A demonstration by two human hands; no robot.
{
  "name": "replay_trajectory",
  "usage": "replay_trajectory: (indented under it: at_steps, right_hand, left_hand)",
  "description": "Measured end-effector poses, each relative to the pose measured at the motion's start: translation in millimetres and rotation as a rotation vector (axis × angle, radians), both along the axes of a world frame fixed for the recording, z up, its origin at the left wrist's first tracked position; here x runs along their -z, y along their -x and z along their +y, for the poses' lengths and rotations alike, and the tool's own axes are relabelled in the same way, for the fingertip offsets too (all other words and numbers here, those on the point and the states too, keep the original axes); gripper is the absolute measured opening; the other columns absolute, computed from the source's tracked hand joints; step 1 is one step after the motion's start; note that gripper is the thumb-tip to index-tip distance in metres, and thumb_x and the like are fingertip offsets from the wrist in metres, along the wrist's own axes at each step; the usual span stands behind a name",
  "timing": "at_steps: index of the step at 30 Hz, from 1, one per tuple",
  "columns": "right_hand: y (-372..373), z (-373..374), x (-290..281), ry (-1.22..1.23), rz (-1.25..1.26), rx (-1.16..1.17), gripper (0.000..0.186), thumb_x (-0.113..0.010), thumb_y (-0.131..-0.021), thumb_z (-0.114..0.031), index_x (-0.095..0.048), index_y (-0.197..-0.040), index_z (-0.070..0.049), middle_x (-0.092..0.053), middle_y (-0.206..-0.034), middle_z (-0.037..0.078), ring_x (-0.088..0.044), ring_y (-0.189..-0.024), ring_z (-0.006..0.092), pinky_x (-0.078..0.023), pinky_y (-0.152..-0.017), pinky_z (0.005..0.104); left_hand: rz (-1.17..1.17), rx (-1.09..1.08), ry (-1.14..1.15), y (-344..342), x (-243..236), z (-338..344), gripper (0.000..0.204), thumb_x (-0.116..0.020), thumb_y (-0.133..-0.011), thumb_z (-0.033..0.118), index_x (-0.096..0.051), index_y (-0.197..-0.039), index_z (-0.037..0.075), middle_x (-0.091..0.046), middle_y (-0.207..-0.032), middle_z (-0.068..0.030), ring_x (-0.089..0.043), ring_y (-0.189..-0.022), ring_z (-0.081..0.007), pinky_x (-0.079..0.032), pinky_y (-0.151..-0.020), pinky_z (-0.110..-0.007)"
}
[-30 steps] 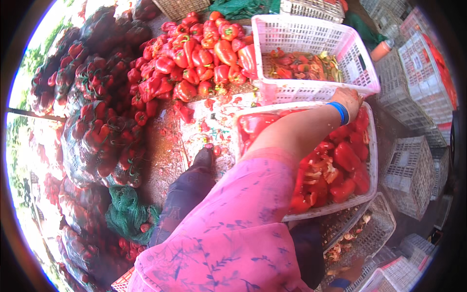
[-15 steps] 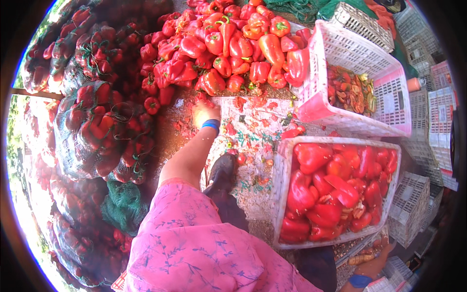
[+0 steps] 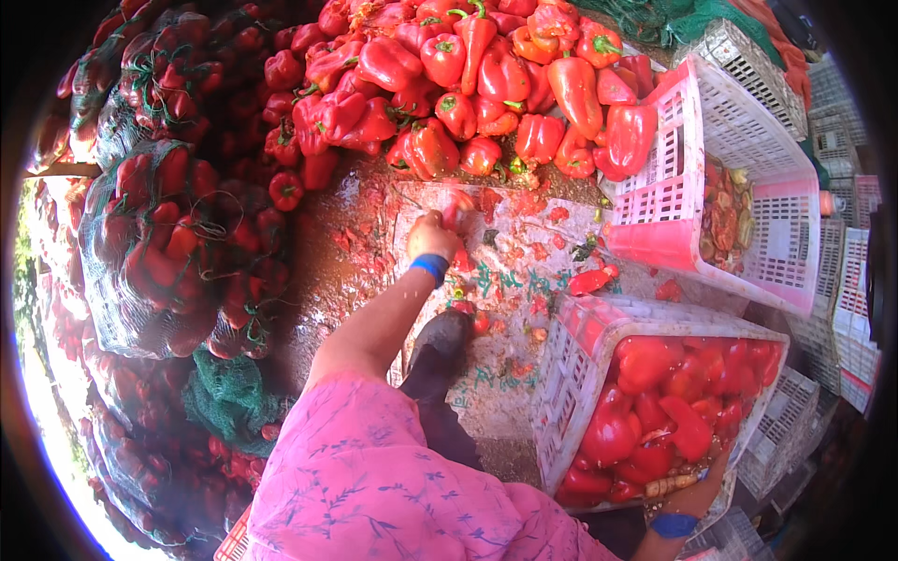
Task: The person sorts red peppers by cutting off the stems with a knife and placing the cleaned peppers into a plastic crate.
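My left hand, with a blue wristband and a pink flowered sleeve, reaches down to the wet, littered ground sheet. Its fingers are closed on a small red pepper piece, just short of the big pile of whole red peppers. My right hand, also with a blue wristband, sits at the near rim of a white crate full of red pepper pieces. It is closed on a tan stick-like tool.
A tilted pink-and-white crate at the right holds scraps. Net bags of red peppers line the left side, with green netting below them. My dark shoe stands on the sheet. Stacked white crates fill the far right.
My left arm swung from over the full crate leftwards to the ground, then reached further toward the pepper pile. The view turned toward the pile.
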State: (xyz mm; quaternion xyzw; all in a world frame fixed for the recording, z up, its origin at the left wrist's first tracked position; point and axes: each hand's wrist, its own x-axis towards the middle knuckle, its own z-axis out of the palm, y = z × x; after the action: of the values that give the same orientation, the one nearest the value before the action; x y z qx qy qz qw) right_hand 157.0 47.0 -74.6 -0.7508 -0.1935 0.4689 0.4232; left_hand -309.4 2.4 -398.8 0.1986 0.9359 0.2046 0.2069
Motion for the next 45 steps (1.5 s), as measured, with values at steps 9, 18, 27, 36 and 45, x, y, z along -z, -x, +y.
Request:
replay_trajectory:
  at_steps: [9,18,27,36,45]
  right_hand:
    - [4,8,-18,-0.050,-0.126,0.082,0.046,-0.046,-0.105,-0.049,-0.061,-0.122,-0.010,-0.056,-0.076,0.001,-0.051,-0.055,0.0138,-0.049,-0.052,0.0293]
    - [-51,-23,-13,-0.022,-0.096,-0.001,0.046,-0.045,-0.106,-0.048,-0.064,-0.122,-0.009,-0.061,-0.083,-0.001,-0.050,-0.058,0.0095,-0.043,-0.049,0.0256]
    - [-6,-34,-57,-0.240,-0.180,-0.405,0.046,-0.061,-0.099,-0.042,-0.065,-0.115,0.001,-0.066,-0.082,0.007,-0.058,-0.051,0.0119,-0.045,-0.045,0.0249]
    - [5,-55,-74,-0.417,0.374,-0.400,0.055,-0.083,-0.085,-0.017,-0.059,-0.132,0.001,-0.063,-0.089,-0.004,-0.059,-0.076,0.0052,-0.051,-0.068,0.0215]
    - [-60,-56,-65,-0.480,0.102,-0.582,0.027,-0.070,-0.089,-0.020,-0.072,-0.111,-0.004,-0.070,-0.086,0.004,-0.065,-0.080,0.0142,-0.052,-0.075,0.0320]
  left_hand:
    - [-0.795,-0.167,-0.736,-5,-50,-6,0.039,-0.057,-0.076,-0.013,-0.063,-0.113,-0.002,-0.071,-0.101,-0.0095,-0.069,-0.086,-0.0204,-0.058,-0.075,-0.031]
    - [-1.642,0.069,-1.134,-51,-132,28,0.033,-0.067,-0.086,0.000,-0.061,-0.119,-0.003,-0.068,-0.111,-0.0118,-0.068,-0.101,-0.0237,-0.054,-0.092,-0.037]
    - [-0.863,0.544,-0.787,-120,-275,41,0.029,-0.068,-0.082,-0.010,-0.069,-0.108,0.001,-0.072,-0.100,-0.0028,-0.066,-0.094,-0.0101,-0.052,-0.086,-0.026]
    - [-0.154,1.343,-0.831,-278,-398,55,0.022,-0.078,-0.072,0.014,-0.068,-0.092,0.012,-0.066,-0.089,-0.0137,-0.066,-0.086,-0.0369,-0.054,-0.073,-0.046]
    - [-0.073,1.480,-0.887,-340,-409,23,0.023,-0.081,-0.072,0.010,-0.064,-0.088,0.008,-0.061,-0.086,-0.0123,-0.062,-0.084,-0.0353,-0.052,-0.071,-0.043]
